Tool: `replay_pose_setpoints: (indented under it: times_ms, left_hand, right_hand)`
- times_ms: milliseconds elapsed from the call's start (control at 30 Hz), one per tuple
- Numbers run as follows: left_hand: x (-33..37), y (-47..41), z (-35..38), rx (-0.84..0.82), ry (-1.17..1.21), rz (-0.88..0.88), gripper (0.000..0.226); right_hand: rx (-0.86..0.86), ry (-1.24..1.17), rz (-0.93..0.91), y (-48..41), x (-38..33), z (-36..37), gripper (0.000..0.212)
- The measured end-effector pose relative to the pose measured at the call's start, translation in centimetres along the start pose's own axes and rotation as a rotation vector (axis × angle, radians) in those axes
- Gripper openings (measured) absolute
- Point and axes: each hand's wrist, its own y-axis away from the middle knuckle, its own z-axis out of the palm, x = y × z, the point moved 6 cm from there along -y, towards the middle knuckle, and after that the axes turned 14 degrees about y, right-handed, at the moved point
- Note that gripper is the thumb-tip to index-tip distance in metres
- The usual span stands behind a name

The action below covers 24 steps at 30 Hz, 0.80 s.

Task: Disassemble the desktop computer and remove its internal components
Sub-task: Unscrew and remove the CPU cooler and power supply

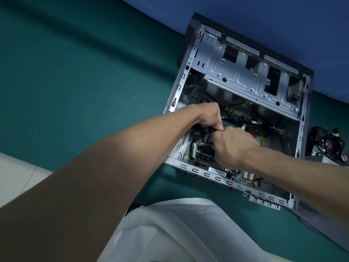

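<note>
**Gripping a black part inside the opened computer case**

Both hands reach into the computer case (198, 170), which lies on its side on the teal desk (85, 72), its open face upward. At the case's centre, the left hand (206, 117) and right hand (234, 146) meet over the motherboard (203, 155). The fingers (220, 127) of each are curled tight on a black part (208, 138); what it is cannot be told. The forearms cross the case's left and near rails. Toward the case's far edge, the metal drive cage (245, 72) overhangs the board. Inside the right wall, bare case floor lies open, crossed by one thin black cable (281, 137). Just outside that wall sits a cable-wrapped unit (328, 144). Left of the case, the desk runs clear to its edge.
</note>
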Motion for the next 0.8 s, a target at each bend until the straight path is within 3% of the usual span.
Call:
replay_pose_setpoints:
  times_ms: [100,200,267,300,433,500,600,700,800]
  left_hand:
    - [0.2,0.3,-0.1,0.007,-0.011,0.004,0.019]
    - [0.1,0.5,0.0,0.024,-0.012,0.016,0.029]
    - [-0.2,0.6,-0.1,0.050,-0.003,-0.002,0.027]
    - [-0.2,0.7,-0.3,0.069,-0.010,0.001,0.013]
    - [-0.3,0.4,0.1,0.036,0.015,0.006,0.018]
    - [-0.2,0.3,0.1,0.016,0.019,0.004,0.023]
    - [-0.1,0.4,0.0,0.015,0.013,0.000,0.011]
    - [0.2,0.8,-0.1,0.034,-0.035,-0.004,0.025]
    - [0.3,1.1,0.1,0.028,0.002,-0.021,0.022]
  right_hand:
    - [0.153,0.403,-0.294,0.9,-2.7,-1.5,0.038]
    - [0.175,0.367,-0.319,0.2,-2.6,-2.7,0.037]
    - [0.118,0.083,-0.166,-0.5,-0.7,-2.2,0.031]
    - [0.063,-0.106,-0.039,-0.8,0.6,-1.6,0.025]
    - [-0.305,-1.105,0.518,-0.2,3.0,2.5,0.014]
    - [-0.401,-1.223,0.593,-0.2,2.6,3.3,0.014]
    - [-0.219,-0.759,0.450,-1.1,2.6,1.6,0.016]
    - [-0.020,-0.158,0.031,-0.8,0.2,-1.3,0.024]
    - [0.093,0.284,-0.328,0.4,-2.7,-2.4,0.035]
